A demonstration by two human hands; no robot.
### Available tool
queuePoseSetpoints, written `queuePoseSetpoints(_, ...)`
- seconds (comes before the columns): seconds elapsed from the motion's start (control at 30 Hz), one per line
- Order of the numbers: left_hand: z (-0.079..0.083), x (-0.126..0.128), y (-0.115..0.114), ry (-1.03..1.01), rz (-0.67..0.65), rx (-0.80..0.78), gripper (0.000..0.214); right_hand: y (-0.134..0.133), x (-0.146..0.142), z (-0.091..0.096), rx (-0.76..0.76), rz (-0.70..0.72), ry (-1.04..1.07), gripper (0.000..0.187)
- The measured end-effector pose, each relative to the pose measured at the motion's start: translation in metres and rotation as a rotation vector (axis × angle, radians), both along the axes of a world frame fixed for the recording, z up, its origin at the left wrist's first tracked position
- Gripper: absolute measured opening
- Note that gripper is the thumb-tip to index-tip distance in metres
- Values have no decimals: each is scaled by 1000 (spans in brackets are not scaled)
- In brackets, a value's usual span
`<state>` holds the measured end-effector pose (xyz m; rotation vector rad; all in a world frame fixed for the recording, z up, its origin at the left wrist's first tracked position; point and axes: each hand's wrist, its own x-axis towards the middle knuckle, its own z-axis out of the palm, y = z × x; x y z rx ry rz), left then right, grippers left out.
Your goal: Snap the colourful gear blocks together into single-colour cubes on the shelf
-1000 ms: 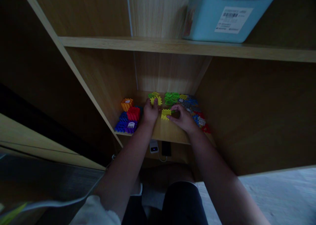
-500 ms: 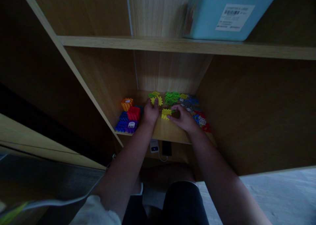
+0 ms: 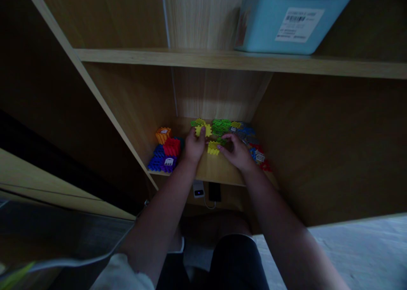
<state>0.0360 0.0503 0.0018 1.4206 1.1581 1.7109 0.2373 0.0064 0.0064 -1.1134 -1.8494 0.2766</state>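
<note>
My left hand (image 3: pixel 195 146) is closed on a flat yellow interlocking tile (image 3: pixel 206 131) with toothed edges, thumb on top. Just right of it, my right hand (image 3: pixel 235 151) pinches a small green interlocking tile (image 3: pixel 221 140) between thumb and fingers, partly covered by them. A boxy yellow block (image 3: pixel 213 148) of toothed tiles sits between the hands, close to the right thumb. Behind the left hand lie more yellow and green pieces (image 3: pixel 199 122). A bright green pile of tiles (image 3: pixel 221 125) is behind the right hand.
On the shelf's left stand orange (image 3: pixel 163 134), red (image 3: pixel 172 147) and purple-blue (image 3: pixel 161 160) assembled blocks. Grey and blue tiles (image 3: pixel 244 131) and red tiles (image 3: pixel 266 164) lie along the right. A light-blue bin (image 3: pixel 273 23) stands on the upper shelf (image 3: pixel 203 57). Below is a cabled white device (image 3: pixel 199 189).
My right hand has shifted slightly, and more of the green tile shows by its fingertips. The yellow tile in my left hand has moved a little to the right.
</note>
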Motion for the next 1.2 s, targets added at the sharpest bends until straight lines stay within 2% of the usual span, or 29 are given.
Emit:
queuePoseSetpoints(0.1,7,3,-13,82,-68,29,44,-4,-2,7,71,-45,19,42)
queuePoseSetpoints(0.23,13,8,-27,202,-131,77,40,-8,-5,16,115,7,57,55)
queuePoseSetpoints(0.37,13,10,-28,199,-158,95,43,-9,-7,19,143,49,40,50)
queuePoseSetpoints(0.63,18,9,-28,159,-187,60,55,-7,-7,13,216,-2,-26,47)
queuePoseSetpoints(0.9,17,9,-30,138,-190,49,63,-9,-10,15,284,6,-36,31)
queuePoseSetpoints(1.07,17,9,-29,174,-152,46,61,-12,-9,17,293,-43,-43,28)
queuePoseSetpoints(1.2,18,9,-30,198,-148,52,54,-11,-7,15,251,-157,5,32)
